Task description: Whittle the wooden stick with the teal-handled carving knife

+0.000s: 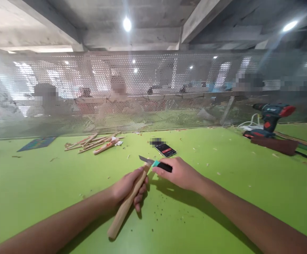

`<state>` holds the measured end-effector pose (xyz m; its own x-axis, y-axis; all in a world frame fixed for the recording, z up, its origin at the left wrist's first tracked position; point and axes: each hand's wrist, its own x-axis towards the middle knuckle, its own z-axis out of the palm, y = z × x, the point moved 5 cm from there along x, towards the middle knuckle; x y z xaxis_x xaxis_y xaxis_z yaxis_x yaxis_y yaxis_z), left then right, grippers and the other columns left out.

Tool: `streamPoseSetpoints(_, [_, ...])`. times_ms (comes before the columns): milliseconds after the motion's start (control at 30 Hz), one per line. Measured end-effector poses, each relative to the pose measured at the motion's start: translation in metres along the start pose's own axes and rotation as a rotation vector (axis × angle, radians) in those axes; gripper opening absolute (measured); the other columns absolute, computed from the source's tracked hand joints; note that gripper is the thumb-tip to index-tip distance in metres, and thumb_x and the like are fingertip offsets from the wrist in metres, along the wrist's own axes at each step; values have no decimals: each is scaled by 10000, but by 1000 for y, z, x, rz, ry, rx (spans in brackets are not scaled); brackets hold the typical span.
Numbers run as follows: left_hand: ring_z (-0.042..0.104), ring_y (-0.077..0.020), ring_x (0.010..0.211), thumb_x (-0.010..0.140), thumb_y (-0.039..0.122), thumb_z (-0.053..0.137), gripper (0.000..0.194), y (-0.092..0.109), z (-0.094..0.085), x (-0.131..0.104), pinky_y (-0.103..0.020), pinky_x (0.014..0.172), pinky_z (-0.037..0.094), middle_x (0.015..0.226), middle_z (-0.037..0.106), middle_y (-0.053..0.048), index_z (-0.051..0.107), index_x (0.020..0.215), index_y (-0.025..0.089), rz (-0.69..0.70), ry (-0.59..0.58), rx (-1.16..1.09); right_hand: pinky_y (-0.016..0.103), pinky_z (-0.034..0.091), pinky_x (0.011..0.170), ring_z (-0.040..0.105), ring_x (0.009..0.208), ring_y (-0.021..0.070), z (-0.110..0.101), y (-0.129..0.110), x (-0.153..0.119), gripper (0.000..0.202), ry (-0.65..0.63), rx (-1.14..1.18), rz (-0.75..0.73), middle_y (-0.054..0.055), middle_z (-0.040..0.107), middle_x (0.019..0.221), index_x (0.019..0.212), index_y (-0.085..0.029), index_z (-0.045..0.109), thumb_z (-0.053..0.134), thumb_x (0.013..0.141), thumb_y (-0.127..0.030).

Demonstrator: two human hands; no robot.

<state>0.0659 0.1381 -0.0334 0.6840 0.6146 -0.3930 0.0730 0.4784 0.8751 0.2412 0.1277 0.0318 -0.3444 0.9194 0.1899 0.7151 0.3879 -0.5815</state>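
A smooth wooden stick (pixel 125 208) slants up from the lower middle, its thick rounded end nearest me. My left hand (pixel 129 188) wraps round its upper part, with the thumb along the top. Closed on the black and teal handle of a utility knife (pixel 164 166) is my right hand (pixel 183 173). The blade points left and lies across the stick's far end, touching or just above it; I cannot tell which. Part of the stick's upper length is hidden by my left fingers. Dark crumbs lie on the green table (pixel 195 225) under my hands.
A phone (pixel 166 150) lies just beyond my hands. Several wooden sticks (pixel 92 143) are piled at the back left, near a blue mat (pixel 38 143). A cordless drill (pixel 271 118) stands at right by a dark red strip (pixel 273 145). Behind rises a perforated metal screen (pixel 132 113), with people beyond.
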Motion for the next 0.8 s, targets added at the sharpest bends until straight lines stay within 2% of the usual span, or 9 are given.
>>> streamPoseSetpoints(133, [441,-87,424,1011,540,324,401,1,1,3,-237,426,540,602,459,62,475,846,207,15,61,-13,265,296,542,513,582,154,-1,-5,0,464,-4,26,-44,4,641,691,1019,-204,748,515,989,-604])
streamPoseSetpoints(267, [434,-86,414,1017,523,365,404,0,0,5,-217,415,507,583,462,55,497,837,186,14,127,-18,271,313,569,521,598,161,0,-14,1,424,8,20,-68,9,651,702,986,-201,754,562,969,-579])
streamPoseSetpoints(400, [531,-115,453,1034,472,403,365,8,0,-22,-257,481,547,607,524,30,544,956,145,91,276,-53,280,350,556,552,612,181,-8,-36,-23,474,84,47,-10,35,675,757,1094,-191,711,477,1005,-593])
streamPoseSetpoints(467, [700,-162,681,1044,418,431,309,12,3,-49,-295,720,618,756,660,-55,546,1030,131,176,372,-94,283,387,564,580,649,195,-4,-44,-48,442,112,182,101,32,668,785,1120,-207,682,497,994,-588])
streamPoseSetpoints(500, [737,-181,844,1044,404,456,279,12,6,-63,-312,860,608,916,720,-106,541,1078,141,235,406,-117,282,394,549,574,627,193,2,-47,-61,457,102,255,164,18,649,766,1151,-217,658,523,973,-615])
streamPoseSetpoints(567, [706,-226,1115,1028,365,531,246,10,12,-90,-364,1056,528,1210,722,-168,535,1165,160,437,470,-240,282,415,540,551,596,184,19,-51,-85,494,142,399,251,-5,609,744,1189,-235,615,510,962,-661])
streamPoseSetpoints(667, [591,-278,1325,997,401,600,256,-9,22,-111,-462,1117,480,1355,672,-157,543,1151,204,678,486,-449,312,492,688,616,775,228,45,-53,-102,440,298,464,258,28,639,857,1107,-243,595,477,980,-647])
streamPoseSetpoints(733, [544,-264,1379,924,428,713,323,-25,25,-114,-433,1153,442,1392,657,-116,552,1133,242,825,526,-501,338,497,788,629,895,258,57,-53,-101,396,433,443,243,54,655,925,1058,-241,579,468,992,-616])
streamPoseSetpoints(800, [497,-249,1422,901,428,746,328,-40,28,-111,-421,1177,406,1444,622,-89,550,1111,270,860,528,-494,347,491,800,631,894,263,65,-50,-96,380,501,437,246,55,657,920,1037,-239,569,467,992,-602])
